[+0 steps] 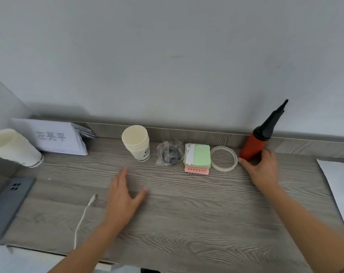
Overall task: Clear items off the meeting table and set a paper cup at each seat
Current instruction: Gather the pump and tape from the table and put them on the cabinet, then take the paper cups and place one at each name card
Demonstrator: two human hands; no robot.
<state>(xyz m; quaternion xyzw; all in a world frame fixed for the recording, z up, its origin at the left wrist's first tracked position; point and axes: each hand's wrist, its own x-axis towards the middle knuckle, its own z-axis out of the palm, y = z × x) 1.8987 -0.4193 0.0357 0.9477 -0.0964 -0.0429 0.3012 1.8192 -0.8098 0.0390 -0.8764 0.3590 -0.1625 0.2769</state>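
Head view, elements listed from largest to smallest. Grey wood-grain tabletop point(186, 223) running along a pale wall. Dark grey smartphone point(9, 205) lying flat at the left edge. Stack of white folded paper name cards point(55, 138) at the rear left, against the wall. Toppled stack of cream paper cups point(13, 148) on its side at far left, just in front of the cards. My left hand point(124, 200), fingers straight and spread, low over bare wood, holding nothing. My right hand point(263, 168), thumb and fingers wrapped round the lower body of a red hand pump with black nozzle point(253, 146), which tilts with its tip toward the wall. Upright stack of cream paper cups point(136, 142) at the middle rear, well apart from both hands. Green-and-pink sticky-note block point(197, 156). Translucent tape ring point(223, 158), just beside the pump's base. Hazards, as I judge them: if the pump's base swings left as I lift it, it would knock the ring and notes; a jolt to the wood could set the toppled stack rolling
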